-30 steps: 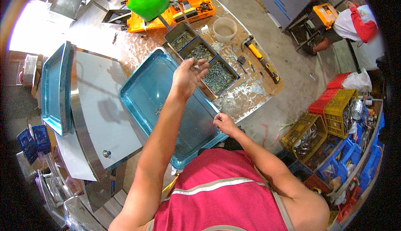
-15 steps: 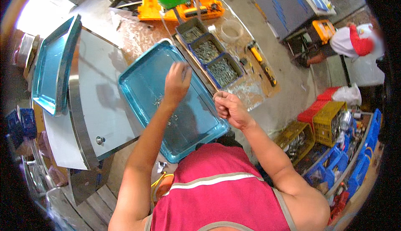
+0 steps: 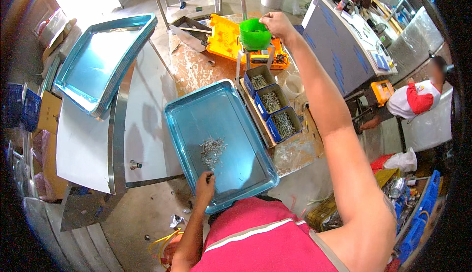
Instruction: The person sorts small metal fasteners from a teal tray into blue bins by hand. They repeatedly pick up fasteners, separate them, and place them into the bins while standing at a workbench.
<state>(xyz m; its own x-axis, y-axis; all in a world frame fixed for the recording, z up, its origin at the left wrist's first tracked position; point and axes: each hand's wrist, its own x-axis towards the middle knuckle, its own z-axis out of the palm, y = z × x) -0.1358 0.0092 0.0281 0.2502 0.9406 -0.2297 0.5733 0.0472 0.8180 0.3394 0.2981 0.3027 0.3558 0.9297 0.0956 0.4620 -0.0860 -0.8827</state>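
Observation:
My right hand [image 3: 278, 24] reaches far forward to the rim of a green plastic bowl [image 3: 255, 35], its fingers pinched together there. Whether they grip the rim or hold something small is hidden. My left hand [image 3: 205, 185] is low over the near left side of a blue metal tray [image 3: 241, 149], fingers curled; anything in them is too small to make out. Just beyond it, a loose heap of small metal screws [image 3: 213, 150] lies on the tray floor. Three dark blue bins [image 3: 283, 123] of metal fasteners stand in a row along the tray's right side.
A clear round tub [image 3: 293, 86] stands right of the bins. Behind the bowl lies an open orange tool case [image 3: 223, 41]. Stacked blue trays [image 3: 105, 60] rest on a white-and-steel cabinet [image 3: 147, 124] at left. Another person [image 3: 415, 99] sits at far right.
My right hand has moved from the tray's right edge up to the green bowl. My left hand has come back toward the tray's near left side. The screw heap is now uncovered; the view has shifted.

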